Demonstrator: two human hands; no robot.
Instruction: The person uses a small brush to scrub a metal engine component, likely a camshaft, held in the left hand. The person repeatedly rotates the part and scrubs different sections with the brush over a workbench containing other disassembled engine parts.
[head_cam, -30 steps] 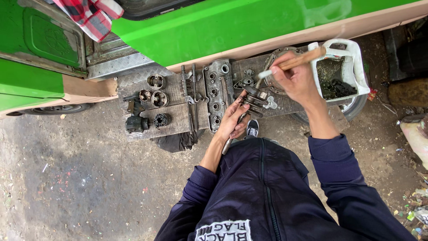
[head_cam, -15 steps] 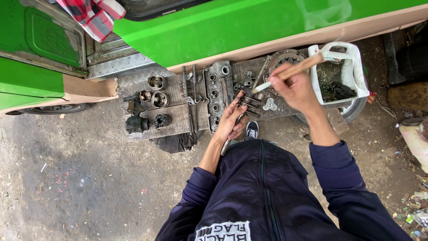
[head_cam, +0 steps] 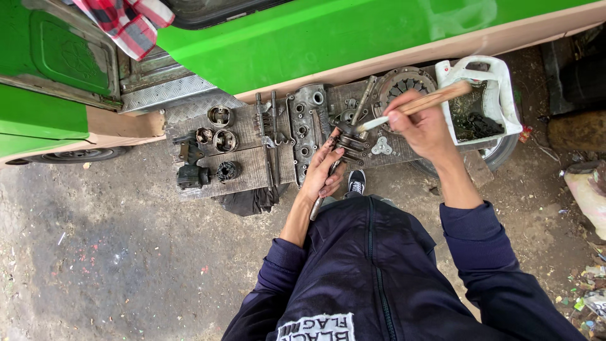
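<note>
Gripped in the right hand (head_cam: pixel 424 129), fingers closed round its wooden handle, a brush (head_cam: pixel 413 106) angles its bristles down onto a grimy shaft-like engine part (head_cam: pixel 344 148). The left hand (head_cam: pixel 323 172) is wrapped round that part's lower end, seemingly steadying it above the wooden surface (head_cam: pixel 252 170). Three pistons (head_cam: pixel 214 129) lie in a cluster to the left, one white tub (head_cam: pixel 486 95) stands within the brush's reach.

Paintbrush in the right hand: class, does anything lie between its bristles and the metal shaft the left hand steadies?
Nothing visible does. The paintbrush tip already meets the metal shaft, held by the right hand; left hand grips lower down.
</note>
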